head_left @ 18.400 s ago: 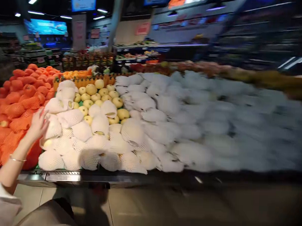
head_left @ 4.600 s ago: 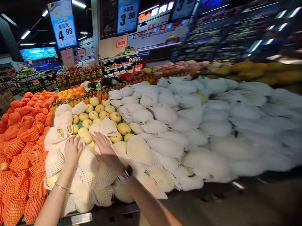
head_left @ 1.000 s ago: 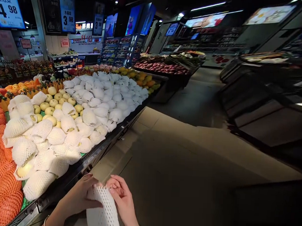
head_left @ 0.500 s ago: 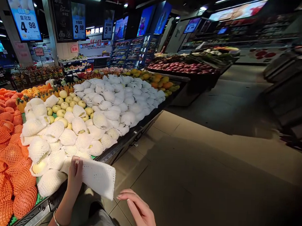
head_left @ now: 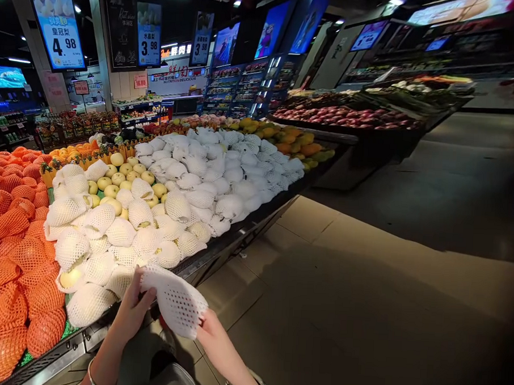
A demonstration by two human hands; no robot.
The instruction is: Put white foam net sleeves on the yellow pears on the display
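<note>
My left hand [head_left: 133, 312] and right hand [head_left: 210, 331] grip a white foam net sleeve [head_left: 175, 299] with a regular pattern of small dark holes. Just beyond the sleeve, pale yellow pears [head_left: 125, 178] show amid white diamond-mesh wraps [head_left: 110, 231]. Left of the pears lie fruit in orange mesh nets [head_left: 11, 250]. Above the pears hangs a white-and-blue price sign [head_left: 57, 28] with black digits.

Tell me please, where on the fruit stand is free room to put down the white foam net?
Almost nowhere. The netted pears lie packed against the orange netted fruit, touching. Bare room shows only on the metal front edge of the stand and on the floor beside it. The left hand and right hand both hold the foam net.
</note>
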